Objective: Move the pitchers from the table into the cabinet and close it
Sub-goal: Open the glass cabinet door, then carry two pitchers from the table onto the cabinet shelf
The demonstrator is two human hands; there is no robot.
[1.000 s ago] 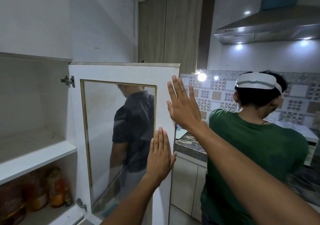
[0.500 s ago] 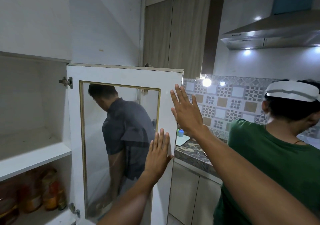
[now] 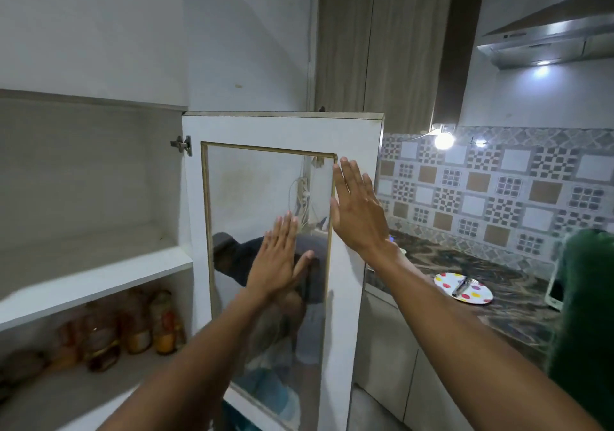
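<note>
The white cabinet door (image 3: 282,130) with a gold-framed glass pane stands partly open in front of me, hinged on its left side. My left hand (image 3: 279,259) lies flat on the glass, fingers up. Higher up, my right hand (image 3: 357,211) presses flat against the pane's right frame. Both hands hold nothing. Left of the door the cabinet (image 3: 93,274) is open, with a bare upper shelf. No pitcher is clearly in view.
Several bottles and jars (image 3: 133,327) stand on the lower shelf. To the right runs a dark counter (image 3: 518,301) with a spotted plate (image 3: 463,289) and a phone (image 3: 556,292). A person's green sleeve (image 3: 581,304) is at the right edge. A reflection shows in the glass.
The door has swung further toward the cabinet with both palms on it. My view has turned left, so the person in green has slid almost out of view on the right.
</note>
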